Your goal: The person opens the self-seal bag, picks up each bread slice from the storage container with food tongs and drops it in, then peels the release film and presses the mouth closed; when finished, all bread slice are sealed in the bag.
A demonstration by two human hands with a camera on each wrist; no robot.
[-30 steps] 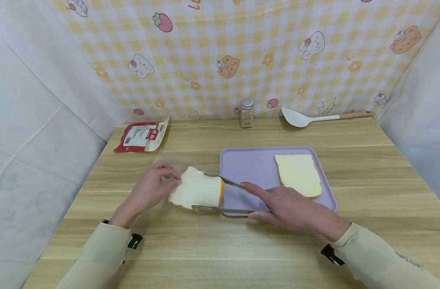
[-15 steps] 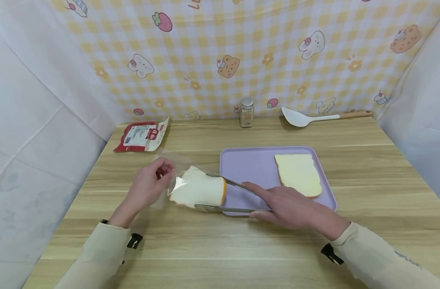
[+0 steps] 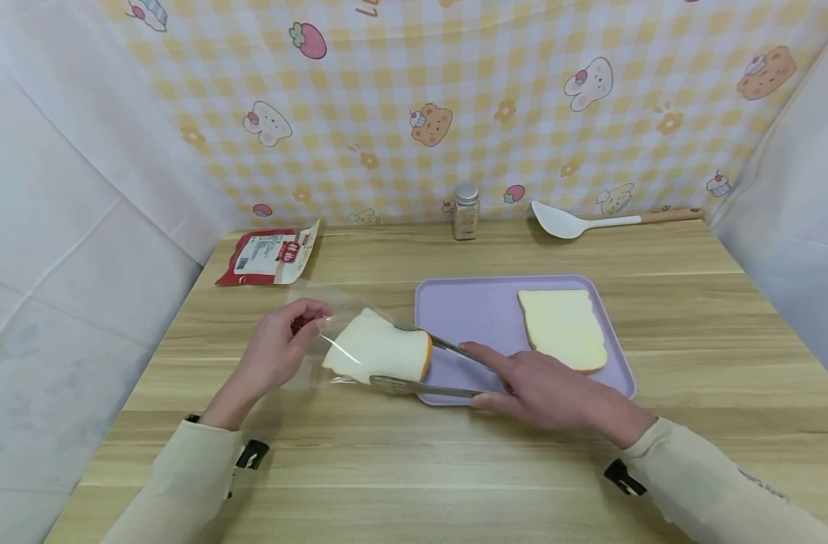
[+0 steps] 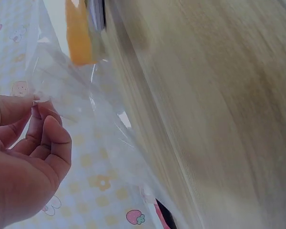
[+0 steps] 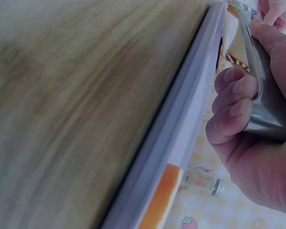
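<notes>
My left hand (image 3: 276, 347) pinches the edge of a clear plastic bag (image 4: 57, 76) between thumb and fingertips. Inside the bag's mouth lies a slice of white bread (image 3: 380, 347) with an orange-brown crust. My right hand (image 3: 546, 385) grips metal tongs (image 3: 448, 391), whose two arms stand along opposite edges of that slice. The slice's crust end overlaps the left rim of a lilac tray (image 3: 482, 281) in the head view. On the tray's right side another bread slice (image 3: 565, 330) lies flat. Curled fingers wrap the tongs' handle (image 5: 271, 112) in the right wrist view.
A red and white food packet (image 3: 264, 257) lies at the back left of the wooden table (image 3: 414, 468). Along the back stand a glass shaker (image 3: 465, 214) and, lying flat, a white turner (image 3: 570, 223) with a wooden handle. A checked cloth (image 3: 387, 91) hangs behind.
My left hand has drawn back left from the slice, pulling the bag's film with it. The tongs and slice have shifted slightly right, over the tray's edge.
</notes>
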